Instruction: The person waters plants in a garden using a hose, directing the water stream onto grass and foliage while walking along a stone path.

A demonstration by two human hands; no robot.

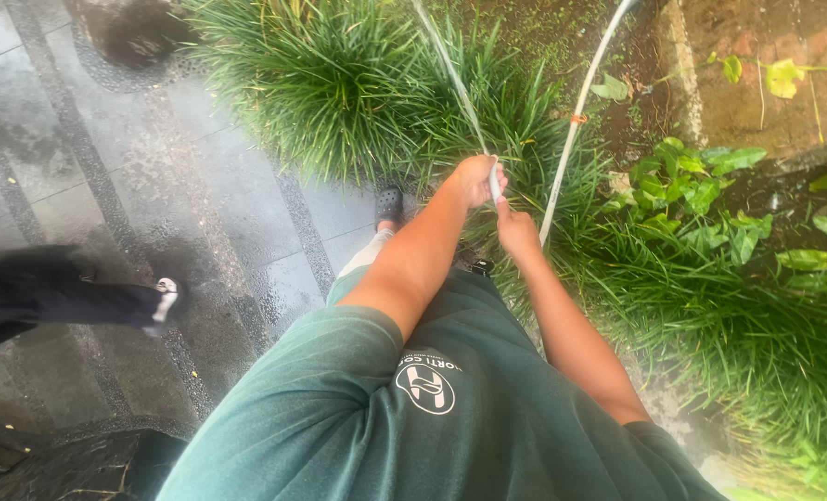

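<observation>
My left hand [475,178] is closed around a thin white cord [457,85] that runs up and away over the grass clump. Just below it, my right hand [518,232] grips the same cord where it comes out of my left fist. A second pale cord or thin pipe [576,121] with a small orange tag rises to the upper right beside my hands. Both arms reach out from my green shirt [404,408], over the edge of the planting bed.
Dense grass clumps [339,83] and leafy plants [692,186] fill the bed ahead and to the right. Wet grey paving [153,204] lies on the left. Another person's dark trouser leg and shoe [158,304] stand at the left. My dark shoe [388,204] rests by the grass.
</observation>
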